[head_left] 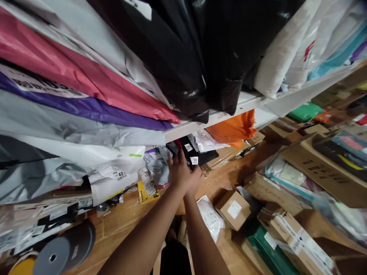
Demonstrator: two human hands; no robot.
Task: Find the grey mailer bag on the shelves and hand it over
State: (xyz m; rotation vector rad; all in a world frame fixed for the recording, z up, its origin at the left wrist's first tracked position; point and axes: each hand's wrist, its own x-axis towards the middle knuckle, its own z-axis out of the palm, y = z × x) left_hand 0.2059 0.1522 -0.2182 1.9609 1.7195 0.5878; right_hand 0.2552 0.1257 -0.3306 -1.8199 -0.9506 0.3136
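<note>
My left hand (178,170) reaches under the white shelf edge, fingers stretched out and slightly apart over the packages there. Grey plastic mailers (159,170) with number labels lie just left of its fingers. My right hand (195,178) is close against the left one, partly overlapped by it; its fingers are mostly hidden. Directly beyond it is a black package (209,156) with small white number labels. A dark red strip shows above my left fingertips. Whether the right hand grips anything is hidden.
Black bags (223,57) and a pink mailer (86,76) fill the upper shelf (186,131). An orange bag (235,128) lies below it. On the floor are a small carton (233,208), a white parcel (210,217), several boxes at right, and a grey spool (65,248) at left.
</note>
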